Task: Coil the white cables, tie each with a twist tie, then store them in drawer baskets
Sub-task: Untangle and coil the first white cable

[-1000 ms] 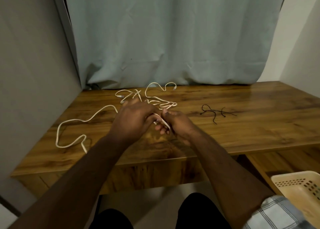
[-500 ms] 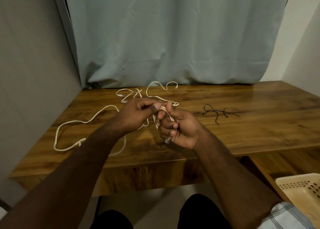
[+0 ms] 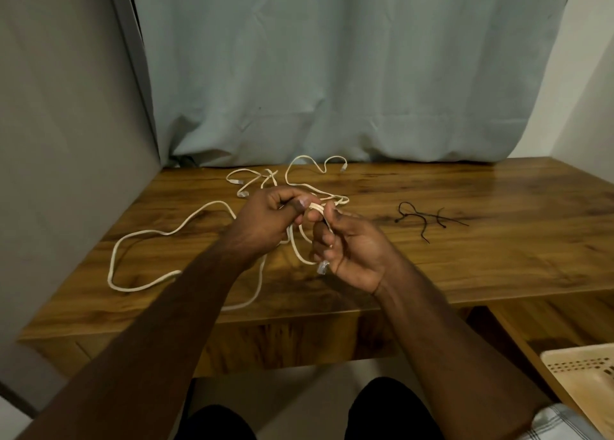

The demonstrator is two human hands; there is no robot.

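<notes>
Change: both hands have lifted off the desk since a second ago, with cable loops now gathered in the right.
Right hand (image 3: 352,250): fingers curled round small loops of the thin white cable (image 3: 300,240), its plug end poking out below.
Left hand (image 3: 269,215): pinches the strand, feeding it (keep loops even).
Slack: trails left of the left hand, near the brown wooden desk (image 3: 498,256) edge.
Room: thin black twist ties (image 3: 428,218) lie right of the right hand; beige perforated plastic basket (image 3: 584,379) low right.

Pale blue-grey curtain (image 3: 349,67) hanging behind, its creased hem meeting the worktop's far edge, glossy wood-grain worktop (image 3: 498,256) catching dim light, plain grey wall (image 3: 66,140) at left, white wall (image 3: 588,83) at right, pale floor (image 3: 292,386) below.
</notes>
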